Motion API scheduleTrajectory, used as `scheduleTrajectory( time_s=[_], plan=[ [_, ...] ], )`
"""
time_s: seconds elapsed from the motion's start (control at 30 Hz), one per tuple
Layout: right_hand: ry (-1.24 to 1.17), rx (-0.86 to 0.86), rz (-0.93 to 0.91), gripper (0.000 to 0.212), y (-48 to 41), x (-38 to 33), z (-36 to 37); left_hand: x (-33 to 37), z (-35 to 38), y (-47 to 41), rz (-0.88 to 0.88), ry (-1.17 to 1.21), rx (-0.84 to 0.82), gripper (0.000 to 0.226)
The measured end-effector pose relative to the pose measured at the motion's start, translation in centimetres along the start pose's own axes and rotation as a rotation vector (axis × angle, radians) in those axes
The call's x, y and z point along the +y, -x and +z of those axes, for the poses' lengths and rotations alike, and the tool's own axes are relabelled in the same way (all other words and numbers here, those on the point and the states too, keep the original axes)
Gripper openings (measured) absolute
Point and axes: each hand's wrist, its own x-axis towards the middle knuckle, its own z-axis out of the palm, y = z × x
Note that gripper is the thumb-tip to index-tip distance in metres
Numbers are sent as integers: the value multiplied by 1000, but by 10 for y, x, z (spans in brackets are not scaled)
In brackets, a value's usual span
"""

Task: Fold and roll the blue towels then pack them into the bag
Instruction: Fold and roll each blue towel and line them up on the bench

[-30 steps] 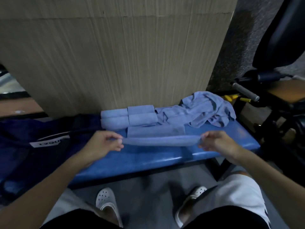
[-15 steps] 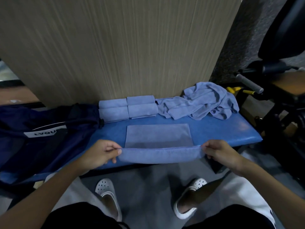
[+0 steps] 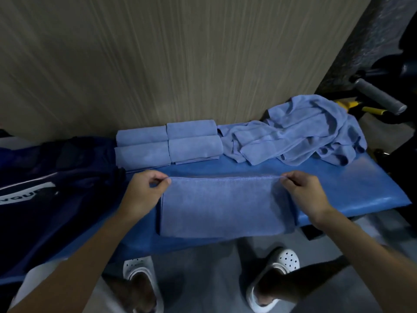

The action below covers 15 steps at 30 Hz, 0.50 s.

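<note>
Blue towel lies folded flat at the near edge of the bench. My left hand and right hand each pinch a far corner, probably to square the layers. Rolled towels wait at the bench's back, with the bag at its left end.

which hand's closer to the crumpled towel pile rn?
Right. The right hand pinches the far right corner of the folded towel, just in front of the crumpled towel pile. The left hand pinches the far left corner, by the navy bag.
</note>
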Motion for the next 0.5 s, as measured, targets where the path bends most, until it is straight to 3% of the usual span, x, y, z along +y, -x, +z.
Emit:
scheduleTrajectory(
  time_s=[0.27,0.5],
  plan=[
    [47,36,3,11,-13,8,4,-21,11,-12,82,-125,33,27],
    [120,64,-18,11,-22,10,8,-15,11,-20,126,-146,69,26]
  ],
)
